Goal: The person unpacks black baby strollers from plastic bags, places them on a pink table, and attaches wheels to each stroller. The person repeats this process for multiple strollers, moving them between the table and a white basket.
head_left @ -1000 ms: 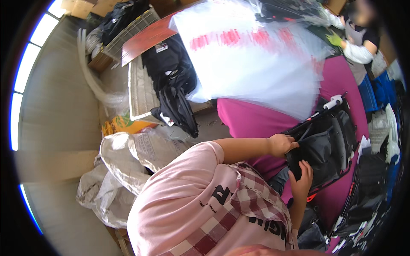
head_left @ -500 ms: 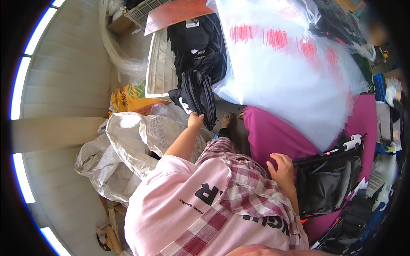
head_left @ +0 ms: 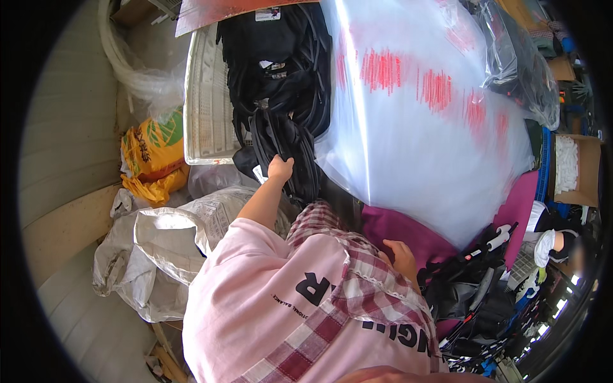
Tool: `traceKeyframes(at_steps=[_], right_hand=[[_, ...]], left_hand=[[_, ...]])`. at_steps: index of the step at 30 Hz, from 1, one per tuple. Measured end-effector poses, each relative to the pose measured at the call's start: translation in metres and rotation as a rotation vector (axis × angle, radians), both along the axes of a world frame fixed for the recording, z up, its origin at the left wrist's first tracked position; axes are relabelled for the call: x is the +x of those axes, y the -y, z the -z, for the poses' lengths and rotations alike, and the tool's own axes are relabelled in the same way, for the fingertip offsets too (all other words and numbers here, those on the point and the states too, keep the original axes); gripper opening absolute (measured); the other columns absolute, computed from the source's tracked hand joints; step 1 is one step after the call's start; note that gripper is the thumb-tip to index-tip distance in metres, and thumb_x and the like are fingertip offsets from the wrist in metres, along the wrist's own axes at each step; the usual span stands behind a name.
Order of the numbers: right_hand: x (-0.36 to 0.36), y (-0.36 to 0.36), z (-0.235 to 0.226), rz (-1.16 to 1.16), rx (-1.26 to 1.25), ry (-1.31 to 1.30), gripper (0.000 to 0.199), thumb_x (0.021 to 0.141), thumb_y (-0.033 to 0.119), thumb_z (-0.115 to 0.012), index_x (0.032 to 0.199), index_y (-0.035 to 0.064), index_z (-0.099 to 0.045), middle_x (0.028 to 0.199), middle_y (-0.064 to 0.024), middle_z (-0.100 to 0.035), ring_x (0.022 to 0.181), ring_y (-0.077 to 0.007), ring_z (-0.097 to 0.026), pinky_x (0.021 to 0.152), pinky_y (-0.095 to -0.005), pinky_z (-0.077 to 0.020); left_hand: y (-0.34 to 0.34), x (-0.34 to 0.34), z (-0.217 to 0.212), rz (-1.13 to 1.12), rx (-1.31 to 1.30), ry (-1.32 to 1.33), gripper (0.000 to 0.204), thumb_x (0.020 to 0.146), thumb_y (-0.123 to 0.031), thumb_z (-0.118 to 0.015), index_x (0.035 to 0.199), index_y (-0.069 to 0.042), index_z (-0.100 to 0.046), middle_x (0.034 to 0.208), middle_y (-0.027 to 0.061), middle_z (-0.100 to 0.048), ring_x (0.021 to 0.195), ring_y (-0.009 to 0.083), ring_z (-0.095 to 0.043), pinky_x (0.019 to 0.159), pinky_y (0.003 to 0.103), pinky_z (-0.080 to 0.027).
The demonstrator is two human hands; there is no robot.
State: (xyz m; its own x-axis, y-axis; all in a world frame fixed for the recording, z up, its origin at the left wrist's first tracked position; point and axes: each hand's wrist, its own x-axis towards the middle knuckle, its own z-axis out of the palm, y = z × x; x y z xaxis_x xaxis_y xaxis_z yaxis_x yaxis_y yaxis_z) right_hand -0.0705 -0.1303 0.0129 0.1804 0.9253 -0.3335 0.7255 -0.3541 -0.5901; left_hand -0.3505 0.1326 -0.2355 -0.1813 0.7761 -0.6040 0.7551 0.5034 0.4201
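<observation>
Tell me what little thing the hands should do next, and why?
Maybe the left hand should gently lift part of the black fabric pile: it rests on the pile's near end, and the right hand looks empty, so it could help.

The left hand's (head_left: 280, 168) fingertips are lost among the black fabric pieces (head_left: 287, 137), so its hold cannot be judged. Those pieces hide the right edge of the white plastic crate (head_left: 207, 96); a red board (head_left: 223, 9), cut off by the upper edge, covers its far end. The plaid apron (head_left: 367, 287) masks the right hand's (head_left: 402, 258) wrist. Translucent plastic sheets (head_left: 421, 147) conceal most of the magenta-covered table (head_left: 399, 223), far edge included. Print on the white tag (head_left: 267, 14) is too small to read; the co-worker (head_left: 546, 247) at right is partly blurred.
</observation>
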Motion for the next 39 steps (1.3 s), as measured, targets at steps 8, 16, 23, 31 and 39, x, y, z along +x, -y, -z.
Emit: traceKeyframes(at_steps=[8, 16, 23, 31, 39], right_hand=[[-0.012, -0.010, 0.000, -0.009, 0.138, 0.016, 0.034, 0.077, 0.022, -0.071, 0.107, 0.0069, -0.064, 0.101, -0.0125, -0.064, 0.092, -0.0336, -0.061, 0.080, -0.0420, -0.0488], [-0.025, 0.001, -0.023, 0.274, 0.175, -0.540, 0.055, 0.091, 0.033, -0.063, 0.134, 0.0043, -0.044, 0.126, -0.0148, -0.058, 0.113, -0.0253, -0.058, 0.094, -0.0368, -0.0459], [0.013, 0.046, -0.069, 0.435, 0.792, -1.346, 0.059, 0.099, 0.052, -0.030, 0.137, 0.0084, -0.041, 0.131, -0.0118, -0.052, 0.120, -0.0245, -0.051, 0.100, -0.0395, -0.0416], [0.056, 0.170, -0.041, 0.501, 1.107, -1.982, 0.039, 0.096, 0.038, -0.050, 0.117, 0.0046, -0.055, 0.115, -0.0077, -0.062, 0.105, -0.0194, -0.060, 0.086, -0.0335, -0.0512], [0.072, 0.224, 0.015, 0.908, 1.450, -1.772, 0.036, 0.098, 0.024, -0.049, 0.130, 0.0068, -0.049, 0.124, -0.0082, -0.058, 0.112, -0.0239, -0.057, 0.092, -0.0368, -0.0492]], left_hand=[[-0.110, 0.040, -0.179, -0.508, 0.373, 1.014, 0.029, 0.085, -0.021, -0.063, 0.096, 0.005, -0.059, 0.083, 0.0065, -0.065, 0.071, 0.0157, -0.060, 0.068, 0.029, -0.049], [-0.007, 0.163, -0.386, 0.073, 0.787, 1.541, 0.011, 0.090, -0.009, -0.060, 0.097, -0.001, -0.057, 0.086, -0.0002, -0.059, 0.076, 0.0076, -0.052, 0.071, 0.024, -0.043], [0.166, 0.228, -0.409, 1.221, 0.860, 1.692, 0.014, 0.084, -0.008, -0.068, 0.094, -0.001, -0.061, 0.081, 0.0089, -0.061, 0.067, 0.0243, -0.059, 0.065, 0.032, -0.049], [0.287, 0.273, -0.384, 1.285, 0.097, 1.568, 0.014, 0.095, -0.014, -0.058, 0.099, -0.001, -0.054, 0.083, 0.0088, -0.057, 0.064, 0.0157, -0.056, 0.059, 0.029, -0.046], [0.304, 0.315, -0.380, 1.367, 0.014, 1.534, 0.026, 0.099, -0.013, -0.051, 0.121, 0.000, -0.055, 0.113, 0.0030, -0.062, 0.098, 0.0088, -0.053, 0.090, 0.024, -0.042]])
